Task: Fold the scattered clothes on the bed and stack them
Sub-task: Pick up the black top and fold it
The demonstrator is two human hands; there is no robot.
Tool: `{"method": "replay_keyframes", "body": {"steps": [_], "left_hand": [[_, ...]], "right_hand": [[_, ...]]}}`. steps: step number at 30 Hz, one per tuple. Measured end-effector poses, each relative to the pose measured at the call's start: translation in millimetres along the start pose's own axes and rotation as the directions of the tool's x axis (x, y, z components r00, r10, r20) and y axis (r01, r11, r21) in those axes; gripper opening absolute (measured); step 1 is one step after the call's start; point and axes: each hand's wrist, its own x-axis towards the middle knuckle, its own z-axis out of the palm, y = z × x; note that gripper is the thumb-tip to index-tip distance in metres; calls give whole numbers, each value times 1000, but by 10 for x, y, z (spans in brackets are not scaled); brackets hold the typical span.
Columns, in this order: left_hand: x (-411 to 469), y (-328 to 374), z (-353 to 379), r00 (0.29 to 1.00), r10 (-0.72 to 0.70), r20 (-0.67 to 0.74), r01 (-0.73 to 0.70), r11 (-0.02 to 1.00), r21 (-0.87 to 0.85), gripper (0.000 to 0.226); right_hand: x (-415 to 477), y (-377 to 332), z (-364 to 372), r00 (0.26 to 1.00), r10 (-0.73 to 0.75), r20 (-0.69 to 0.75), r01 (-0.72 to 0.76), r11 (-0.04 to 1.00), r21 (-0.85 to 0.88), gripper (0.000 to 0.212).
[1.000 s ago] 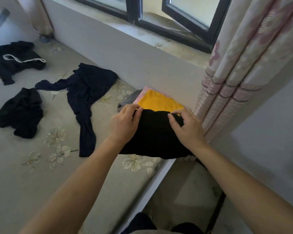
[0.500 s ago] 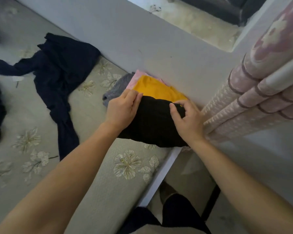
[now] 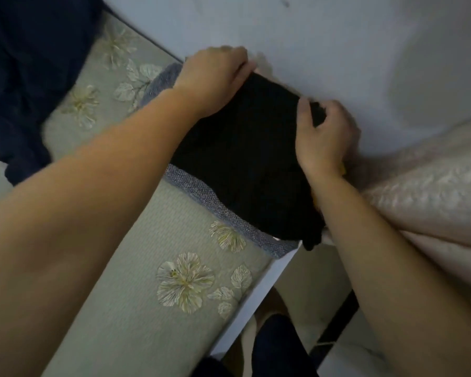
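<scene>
Your two hands are on the folded black garment, which sits on top of the stack at the corner of the bed, hard against the pale wall.

Your left hand lies palm down on the garment's far left corner, knuckles up, with the fingers reaching toward the edge next to the wall. That part is blurred, so you cannot tell whether the fingers hook round the cloth or only press on it.

Your right hand is at the far right corner. Its thumb is on the near side and its fingers are curled behind, pinching a small bunch of the black cloth between them.

Under the black piece lies a grey knit garment. Its edge shows as a band along the near left side and again beside your left wrist. A yellow garment shows only as slivers beside your right wrist and forearm, so it is almost wholly covered. The near right corner of the black cloth hangs a little over the white edge of the bed.

A dark navy garment lies spread out and unfolded on the flowered bed cover at the upper left, well apart from the stack. The pale, patterned curtain hangs just to the right of the stack, close to your right forearm. Below the bed edge, your dark trouser leg is visible.
</scene>
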Motion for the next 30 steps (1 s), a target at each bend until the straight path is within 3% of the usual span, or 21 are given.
{"method": "replay_keyframes", "body": {"steps": [3,5,7,9,11,13,17,24,30], "left_hand": [[-11,3,306,987,-155,-49,158,985,63,45],[-229,39,426,947,-238,-213,258,964,70,47],[-513,90,496,926,-216,-311,235,972,25,45],[-698,106,597,975,-172,-138,180,983,45,50],[-734,79,772,978,-196,76,192,980,58,56],[-699,32,949,953,-251,168,249,968,32,58],[-621,-44,1246,950,-259,174,257,966,33,58],[-516,-163,1481,941,-278,194,281,960,16,58],[-469,-192,1336,927,-255,275,260,965,18,58]], "right_hand": [[-23,45,142,1000,-5,19,7,997,-80,44],[-262,133,139,994,3,106,27,960,-279,71],[-540,82,24,994,-63,84,94,885,-456,77],[-697,17,17,977,-188,97,212,858,-468,70],[-733,117,199,933,-239,267,345,802,-488,73],[-711,356,442,882,-201,427,424,736,-527,80],[-605,735,754,877,-145,458,410,723,-557,84],[-493,816,976,866,-159,475,445,680,-583,86],[-399,709,939,827,-66,558,450,673,-587,87]]}}
